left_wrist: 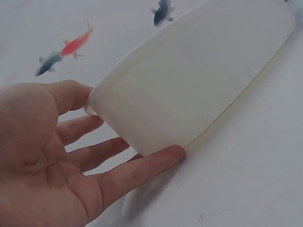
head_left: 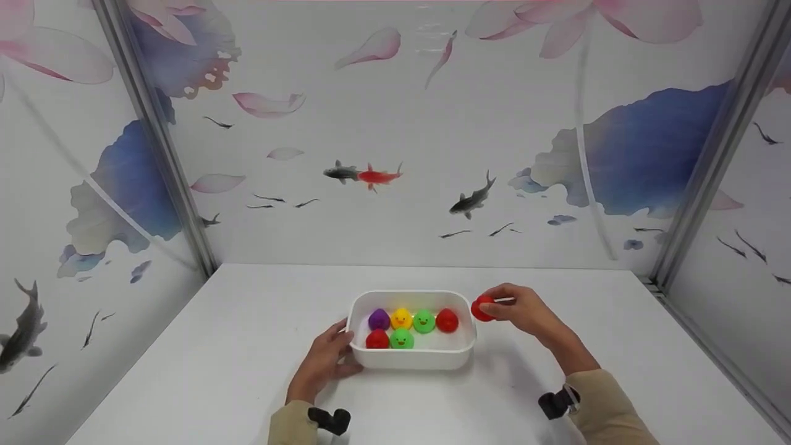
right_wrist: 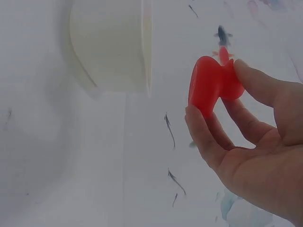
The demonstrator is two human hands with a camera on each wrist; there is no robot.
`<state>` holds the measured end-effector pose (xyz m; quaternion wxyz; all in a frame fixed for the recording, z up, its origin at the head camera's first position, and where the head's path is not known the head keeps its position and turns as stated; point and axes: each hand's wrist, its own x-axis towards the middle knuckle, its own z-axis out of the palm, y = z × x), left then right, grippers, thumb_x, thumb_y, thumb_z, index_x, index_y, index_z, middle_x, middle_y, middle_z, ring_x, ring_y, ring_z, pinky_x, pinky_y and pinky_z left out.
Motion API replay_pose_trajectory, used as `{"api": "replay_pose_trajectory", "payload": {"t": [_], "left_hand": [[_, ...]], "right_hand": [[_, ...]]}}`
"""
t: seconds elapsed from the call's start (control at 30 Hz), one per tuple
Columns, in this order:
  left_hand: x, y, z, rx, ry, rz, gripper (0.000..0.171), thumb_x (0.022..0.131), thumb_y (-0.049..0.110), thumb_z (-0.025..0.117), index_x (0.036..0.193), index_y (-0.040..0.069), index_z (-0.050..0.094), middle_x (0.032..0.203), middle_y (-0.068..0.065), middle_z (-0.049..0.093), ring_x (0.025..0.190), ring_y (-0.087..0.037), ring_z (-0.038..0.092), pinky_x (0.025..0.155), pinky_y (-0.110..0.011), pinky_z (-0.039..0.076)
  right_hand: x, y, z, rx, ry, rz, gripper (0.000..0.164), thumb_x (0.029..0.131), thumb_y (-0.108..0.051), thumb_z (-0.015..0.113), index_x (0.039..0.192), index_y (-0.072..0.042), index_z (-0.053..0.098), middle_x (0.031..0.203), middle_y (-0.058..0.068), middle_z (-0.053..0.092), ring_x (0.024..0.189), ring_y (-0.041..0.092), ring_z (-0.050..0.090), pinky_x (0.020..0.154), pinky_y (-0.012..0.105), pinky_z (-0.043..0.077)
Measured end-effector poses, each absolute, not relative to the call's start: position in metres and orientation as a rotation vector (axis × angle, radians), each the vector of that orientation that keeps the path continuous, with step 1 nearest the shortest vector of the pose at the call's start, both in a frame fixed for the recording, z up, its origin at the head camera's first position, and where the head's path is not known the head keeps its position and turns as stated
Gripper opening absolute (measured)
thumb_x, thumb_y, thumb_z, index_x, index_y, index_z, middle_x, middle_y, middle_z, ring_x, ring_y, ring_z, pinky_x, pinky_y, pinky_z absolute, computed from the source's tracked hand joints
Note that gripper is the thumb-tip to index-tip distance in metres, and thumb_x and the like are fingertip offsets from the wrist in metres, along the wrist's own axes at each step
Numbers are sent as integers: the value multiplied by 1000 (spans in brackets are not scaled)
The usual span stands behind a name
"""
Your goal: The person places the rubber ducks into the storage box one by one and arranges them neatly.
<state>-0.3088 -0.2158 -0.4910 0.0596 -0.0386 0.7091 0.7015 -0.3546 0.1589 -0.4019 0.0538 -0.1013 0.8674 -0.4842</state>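
Note:
My left hand holds the left end of a white plastic bin, with one digit at its rim and another low on its wall in the left wrist view. To the right of the bin, just beyond its rim, my right hand pinches a red toy duck between thumb and fingers. Inside the bin sit a purple duck, a yellow duck, a green duck and a red duck in the back row. Another red duck and a green duck are in front.
The bin stands on a white table. Behind it rises a white back panel printed with fish and petals. Metal posts mark the corners, with printed side panels beyond. Each wrist wears a black camera mount.

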Motion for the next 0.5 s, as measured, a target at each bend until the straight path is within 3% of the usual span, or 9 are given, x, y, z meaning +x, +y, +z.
{"api": "replay_pose_trajectory", "payload": {"t": [0.27,0.5], "left_hand": [[-307,-217,-491,-123,2124,2136,58,107,25,46,159,11,26,158,-24,38,139,-42,48,95,-50,59],[-307,-216,-490,-103,2119,2153,59,107,25,46,159,9,26,159,-25,36,141,-44,45,96,-53,58]], "right_hand": [[-361,124,-409,-373,2593,-1479,36,93,-25,71,123,-6,66,122,13,68,110,25,67,101,47,57],[-367,102,-417,-391,2569,-1445,30,93,-18,71,121,-6,69,120,13,68,107,25,66,98,43,59]]}}
